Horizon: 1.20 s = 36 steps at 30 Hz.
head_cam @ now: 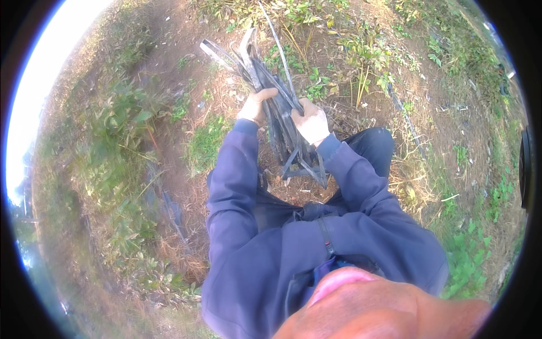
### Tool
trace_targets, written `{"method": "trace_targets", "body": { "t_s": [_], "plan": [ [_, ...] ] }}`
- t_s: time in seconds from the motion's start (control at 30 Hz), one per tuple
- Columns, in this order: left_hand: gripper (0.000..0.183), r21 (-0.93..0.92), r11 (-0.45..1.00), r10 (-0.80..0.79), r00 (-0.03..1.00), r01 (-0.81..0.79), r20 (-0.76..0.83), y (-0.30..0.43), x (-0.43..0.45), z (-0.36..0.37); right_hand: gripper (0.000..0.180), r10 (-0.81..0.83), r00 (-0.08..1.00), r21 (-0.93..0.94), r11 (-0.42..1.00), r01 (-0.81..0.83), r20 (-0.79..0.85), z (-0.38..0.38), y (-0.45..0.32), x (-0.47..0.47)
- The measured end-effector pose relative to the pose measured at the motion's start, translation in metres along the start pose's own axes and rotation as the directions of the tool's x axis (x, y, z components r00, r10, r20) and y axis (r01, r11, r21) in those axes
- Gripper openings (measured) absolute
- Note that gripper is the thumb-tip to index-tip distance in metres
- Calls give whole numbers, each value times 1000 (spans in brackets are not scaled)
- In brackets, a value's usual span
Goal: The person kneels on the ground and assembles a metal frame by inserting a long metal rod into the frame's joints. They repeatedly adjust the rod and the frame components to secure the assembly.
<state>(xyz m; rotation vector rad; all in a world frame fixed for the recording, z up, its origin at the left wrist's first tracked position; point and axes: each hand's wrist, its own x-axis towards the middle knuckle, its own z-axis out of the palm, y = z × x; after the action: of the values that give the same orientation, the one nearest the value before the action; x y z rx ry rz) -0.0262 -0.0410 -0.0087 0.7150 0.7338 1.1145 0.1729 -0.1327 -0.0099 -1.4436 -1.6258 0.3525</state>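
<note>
A long bundle of folded, flat dark plastic strips (281, 123), resembling drip-irrigation tape, is held before me above the soil. My left hand (253, 106), apparently in a pale glove, grips its left side with the thumb across the top. On the right side, my right hand (311, 120), also pale-gloved, closes on the bundle and on a narrow loose strip (277, 42) that runs up past the far end. Looped strip ends stick out at the far left. Bent ends hang between my knees at the near end. Fingers under the bundle are hidden.
Bare soil (169, 63) with dry litter surrounds me. Leafy plants (123, 114) stand to the left, and weeds with dry stalks (364, 63) grow ahead right. A dark plastic sheet piece (172, 212) lies at left. My bent right knee (372, 144) is beside my right forearm.
</note>
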Motion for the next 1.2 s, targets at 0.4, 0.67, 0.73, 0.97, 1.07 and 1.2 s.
{"method": "trace_targets", "body": {
  "t_s": [0.4,0.67,0.73,0.97,1.07,1.2],
  "plan": [
    [48,747,657,78,995,-99,63,23,-21,48,29,-29,963,-20,999,36,266,-3,-3,-16],
    [26,287,942,-113,968,176,-223,8,11,9,31,152,843,409,821,-398,516,-29,-6,-1],
    [27,144,978,-131,982,150,-135,-1,22,-3,36,116,827,434,806,-402,550,-28,-14,-10],
    [48,-79,992,-78,969,99,233,-6,44,-13,64,125,741,389,787,-479,660,-34,-35,-36],
    [46,-126,991,-28,981,53,191,9,52,-15,62,188,718,389,734,-556,670,-45,-34,-44],
    [35,-185,982,39,998,-29,51,27,55,-20,55,200,755,270,851,-449,624,-60,-16,-68]
  ]
}}
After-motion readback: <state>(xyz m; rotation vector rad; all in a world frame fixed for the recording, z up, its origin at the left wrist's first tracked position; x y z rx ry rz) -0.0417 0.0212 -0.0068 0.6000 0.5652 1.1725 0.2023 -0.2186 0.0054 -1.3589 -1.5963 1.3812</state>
